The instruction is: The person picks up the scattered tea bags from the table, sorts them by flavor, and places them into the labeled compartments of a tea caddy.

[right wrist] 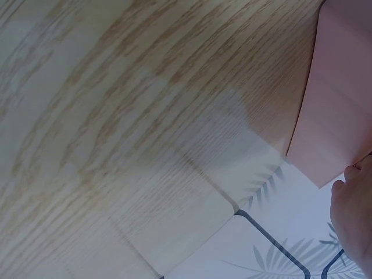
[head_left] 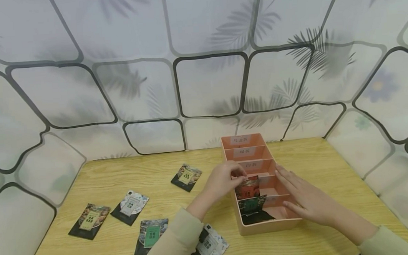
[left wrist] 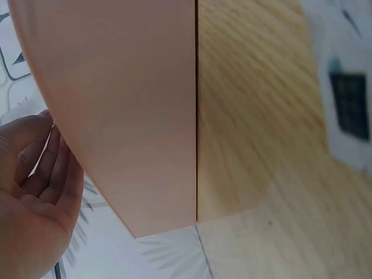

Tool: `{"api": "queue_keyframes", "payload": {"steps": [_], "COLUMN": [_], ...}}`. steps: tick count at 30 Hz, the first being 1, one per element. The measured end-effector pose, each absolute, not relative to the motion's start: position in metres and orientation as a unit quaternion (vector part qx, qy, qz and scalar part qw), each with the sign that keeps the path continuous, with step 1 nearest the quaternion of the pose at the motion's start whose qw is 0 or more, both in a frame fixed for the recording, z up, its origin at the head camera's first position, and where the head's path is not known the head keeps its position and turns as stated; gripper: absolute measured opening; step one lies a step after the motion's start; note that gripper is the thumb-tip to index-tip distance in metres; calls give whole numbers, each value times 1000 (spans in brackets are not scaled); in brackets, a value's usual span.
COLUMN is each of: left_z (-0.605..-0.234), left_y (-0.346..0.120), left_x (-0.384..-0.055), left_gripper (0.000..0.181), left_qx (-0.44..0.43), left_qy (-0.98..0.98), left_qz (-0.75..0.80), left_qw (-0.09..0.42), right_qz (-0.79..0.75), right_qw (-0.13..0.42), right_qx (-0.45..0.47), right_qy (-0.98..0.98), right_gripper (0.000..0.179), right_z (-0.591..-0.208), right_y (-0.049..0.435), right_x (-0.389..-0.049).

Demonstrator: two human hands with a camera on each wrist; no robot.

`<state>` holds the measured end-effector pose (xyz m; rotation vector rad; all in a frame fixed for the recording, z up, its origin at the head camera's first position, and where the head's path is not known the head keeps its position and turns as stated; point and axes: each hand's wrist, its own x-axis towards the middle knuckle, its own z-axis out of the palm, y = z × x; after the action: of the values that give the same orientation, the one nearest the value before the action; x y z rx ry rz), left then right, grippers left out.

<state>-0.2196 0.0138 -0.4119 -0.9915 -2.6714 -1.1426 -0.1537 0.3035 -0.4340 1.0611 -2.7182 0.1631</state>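
Observation:
A pink divided box (head_left: 269, 227) holds a red tea packet (head_left: 247, 189), a green tea packet (head_left: 252, 204) and a dark packet (head_left: 258, 217) in its nearer compartments. My left hand (head_left: 224, 178) reaches over the box's left rim and pinches the red packet's top edge between thumb and fingers. In the left wrist view, the box's side wall (left wrist: 128, 116) hides the packet from that hand (left wrist: 40, 192). My right hand (head_left: 309, 201) rests along the right rim with straight fingers, its thumb over a near compartment. The right wrist view shows part of this hand (right wrist: 356, 215) at the box's rim.
Left of the box, on the wooden table (head_left: 106, 175), lie several packets: a yellow-labelled one (head_left: 186, 177), another (head_left: 89, 221), a white-patterned one (head_left: 130, 207), a green-labelled one (head_left: 151, 236) and another white-patterned one (head_left: 210, 244) partly under the left sleeve. A patterned curtain (head_left: 208, 85) stands behind.

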Motion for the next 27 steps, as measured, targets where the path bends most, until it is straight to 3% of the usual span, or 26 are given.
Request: {"api": "queue_keyframes", "payload": {"steps": [10,27], "left_z": [-397,-386], "left_y": [-21,-128], "left_x": [-231,-238], "left_gripper": [8,6], "left_qx": [-300,-220], "left_qy": [-869,-894], "left_qz": [-391,-383], "left_qw": [34,77], "right_qz": [62,56], "right_qw": [108,110], "right_qx": [362,358], "right_qy": [-924,-925], "right_gripper": [81,79], "right_z": [-435,-433], "right_y": [304,304], "right_x": [-154,-152]}}
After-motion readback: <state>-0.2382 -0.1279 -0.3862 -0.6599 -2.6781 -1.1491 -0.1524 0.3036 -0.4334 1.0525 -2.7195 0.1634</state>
